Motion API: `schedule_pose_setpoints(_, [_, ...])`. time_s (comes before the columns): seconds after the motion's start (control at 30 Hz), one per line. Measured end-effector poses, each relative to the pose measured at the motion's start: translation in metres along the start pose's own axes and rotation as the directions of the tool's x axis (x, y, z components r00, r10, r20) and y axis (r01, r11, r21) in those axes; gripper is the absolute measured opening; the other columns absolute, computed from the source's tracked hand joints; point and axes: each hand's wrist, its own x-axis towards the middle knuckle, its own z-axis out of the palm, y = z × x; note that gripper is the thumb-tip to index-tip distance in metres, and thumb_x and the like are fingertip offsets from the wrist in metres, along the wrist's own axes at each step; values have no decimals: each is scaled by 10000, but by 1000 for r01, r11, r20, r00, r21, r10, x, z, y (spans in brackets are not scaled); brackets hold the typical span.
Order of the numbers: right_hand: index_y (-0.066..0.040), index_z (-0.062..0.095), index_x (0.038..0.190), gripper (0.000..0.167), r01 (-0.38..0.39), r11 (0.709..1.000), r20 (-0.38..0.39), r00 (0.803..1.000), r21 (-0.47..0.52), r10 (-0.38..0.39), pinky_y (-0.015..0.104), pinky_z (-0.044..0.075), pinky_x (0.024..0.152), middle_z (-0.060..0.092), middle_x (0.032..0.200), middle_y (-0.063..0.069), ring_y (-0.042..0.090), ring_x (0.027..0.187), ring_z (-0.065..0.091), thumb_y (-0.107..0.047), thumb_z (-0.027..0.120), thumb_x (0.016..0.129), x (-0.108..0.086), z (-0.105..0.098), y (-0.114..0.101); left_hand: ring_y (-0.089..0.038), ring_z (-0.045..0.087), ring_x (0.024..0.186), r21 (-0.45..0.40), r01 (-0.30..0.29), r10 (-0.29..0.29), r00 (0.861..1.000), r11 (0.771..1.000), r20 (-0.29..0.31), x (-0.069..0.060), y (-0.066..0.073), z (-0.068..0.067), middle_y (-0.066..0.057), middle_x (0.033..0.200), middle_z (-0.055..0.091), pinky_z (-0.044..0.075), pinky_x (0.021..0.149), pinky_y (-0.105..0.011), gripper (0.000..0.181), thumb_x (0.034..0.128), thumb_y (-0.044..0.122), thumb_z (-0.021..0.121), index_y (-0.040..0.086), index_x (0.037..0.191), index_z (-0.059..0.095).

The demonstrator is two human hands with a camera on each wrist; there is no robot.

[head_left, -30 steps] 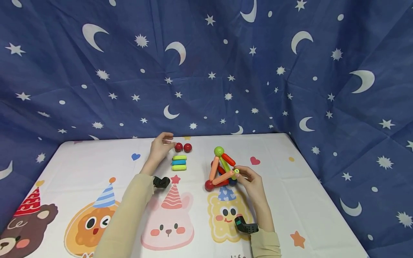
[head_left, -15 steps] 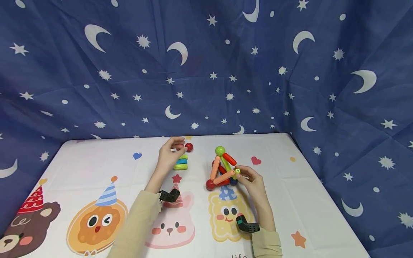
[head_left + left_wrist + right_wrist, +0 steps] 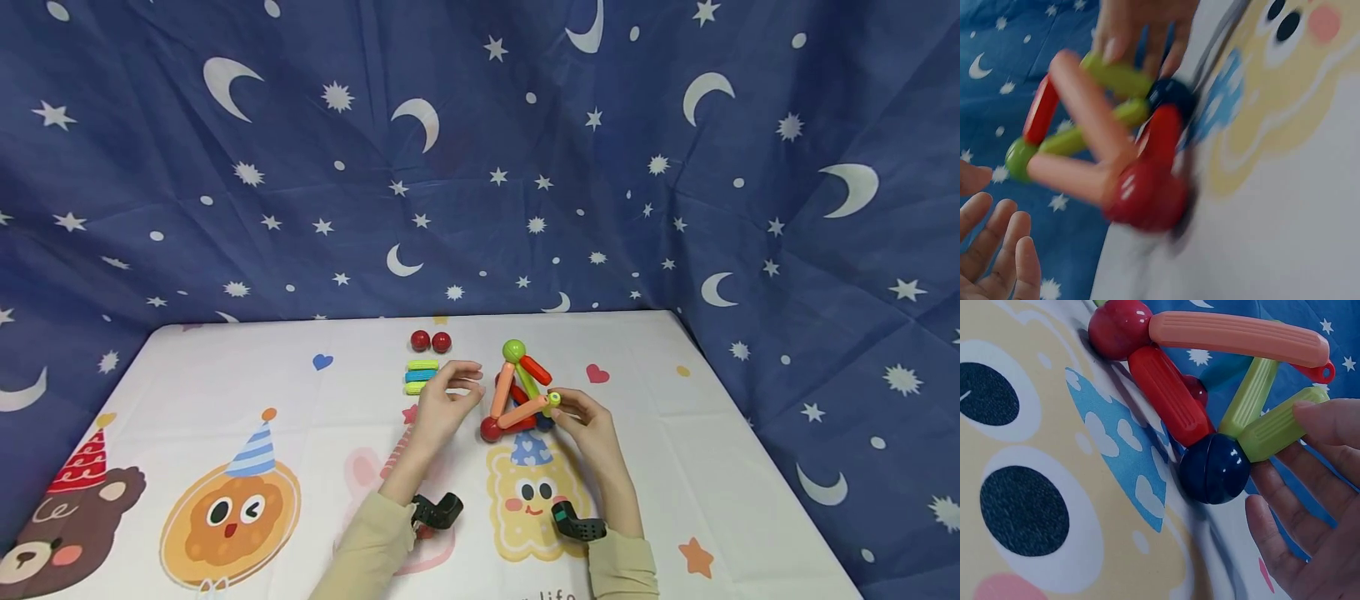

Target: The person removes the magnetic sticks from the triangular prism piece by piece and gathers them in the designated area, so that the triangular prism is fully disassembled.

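A frame of magnetic balls and rods stands on the table. A green ball (image 3: 513, 351) tops it, with a red ball (image 3: 491, 429) and a dark blue ball (image 3: 1215, 469) low down. Salmon rods (image 3: 502, 390), red rods (image 3: 1169, 397) and yellow-green rods join on. My right hand (image 3: 592, 425) pinches a short yellow-green rod (image 3: 1282, 425) that slants up from the blue ball. Just left of the frame, apart from it, my left hand (image 3: 442, 408) holds nothing; its fingers look loose in the left wrist view. Part of the frame's far side is hidden.
Two loose red balls (image 3: 431, 342) lie near the table's back edge. In front of them are two short yellow-green rods (image 3: 422, 365) with a blue rod (image 3: 420, 376) between them. A dark blue starry curtain (image 3: 480, 167) hangs behind the table.
My left hand has moved away from the two red balls, rightward and nearer to me, to beside the frame. Both balls stay behind. My right hand keeps its pinch on the yellow-green rod.
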Motion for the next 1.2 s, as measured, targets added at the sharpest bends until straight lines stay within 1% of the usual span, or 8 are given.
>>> schedule_pose_setpoints(0.17, [-66,632,1216,315,-7,1000,8,1000,-3,7,162,494,842,648,1189,148,60,967,614,-70,640,901,2,3,0,-209,648,923,22,-23,23,1000,999,13,-14,-4,17,-106,1023,702,500,731,-176,280,829,33,663,88,1103,661])
schedule_pose_setpoints(0.33, [-67,635,1208,303,-4,1000,8,1000,-22,5,146,494,838,647,1188,143,78,982,610,-74,636,904,3,3,0,-247,646,912,17,-85,85,996,996,36,-22,-7,29,-148,1018,695,522,732,-205,258,848,59,689,59,1104,653])
schedule_pose_setpoints(0.5, [-42,637,1196,297,35,999,2,999,-25,-35,145,496,832,653,1164,154,51,963,612,-73,642,900,5,2,-1,-259,612,911,107,-147,142,989,983,51,-26,-8,37,-116,1045,670,540,745,-305,283,842,54,698,56,1120,644])
schedule_pose_setpoints(0.67, [-31,639,1189,297,54,999,14,998,-8,-54,152,499,840,649,1173,177,41,952,619,-59,646,894,4,2,0,-237,575,891,262,-185,168,982,947,86,-28,-7,42,-66,1101,656,523,769,-326,325,824,69,723,99,1139,647])
schedule_pose_setpoints(0.8, [-37,636,1194,297,45,999,19,999,-1,-45,151,503,837,642,1190,180,49,960,618,-47,636,897,2,1,1,-186,558,1000,400,-237,192,970,885,149,-29,-9,45,-20,1160,656,511,856,-336,379,821,82,720,155,1183,637])
schedule_pose_setpoints(0.9, [-38,634,1198,297,48,999,20,999,-1,-48,152,501,838,640,1194,179,50,966,615,-48,632,901,1,1,1,-163,535,1031,466,-277,213,959,840,187,-29,-10,47,-1,1165,668,499,871,-341,402,825,90,709,177,1209,628])
schedule_pose_setpoints(1.03, [-45,634,1203,299,57,998,24,998,-5,-57,157,496,845,640,1198,174,50,977,610,-60,631,904,0,1,1,-144,509,973,496,-278,215,959,822,183,-30,-12,47,12,1141,682,491,811,-305,402,831,95,701,193,1214,631])
schedule_pose_setpoints(1.2, [-51,632,1211,303,56,998,26,998,-11,-55,156,495,849,639,1204,169,47,981,608,-72,631,909,0,2,0,-124,457,902,495,-248,196,968,833,156,-29,-13,46,14,1128,692,461,757,-241,338,853,111,700,189,1180,660])
